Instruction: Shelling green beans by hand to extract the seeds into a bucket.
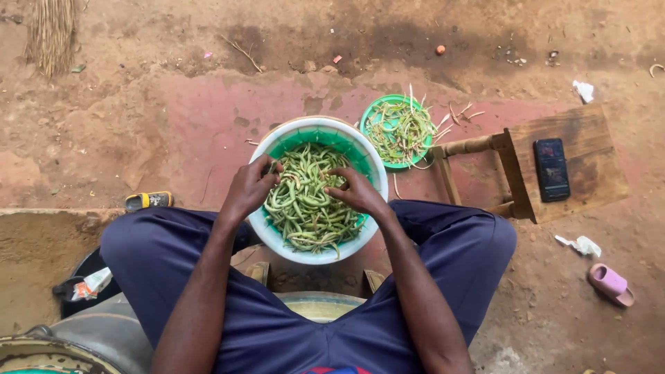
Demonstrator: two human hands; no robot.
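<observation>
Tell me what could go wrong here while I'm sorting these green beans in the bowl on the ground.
The bowl is heaped with green beans; with your left hand and right hand digging in, some could spill onto the dirt. The green plate of trimmings already overflows onto the ground beside it. The phone lies on a small wooden stool near your knee; a bump might knock it off.
</observation>
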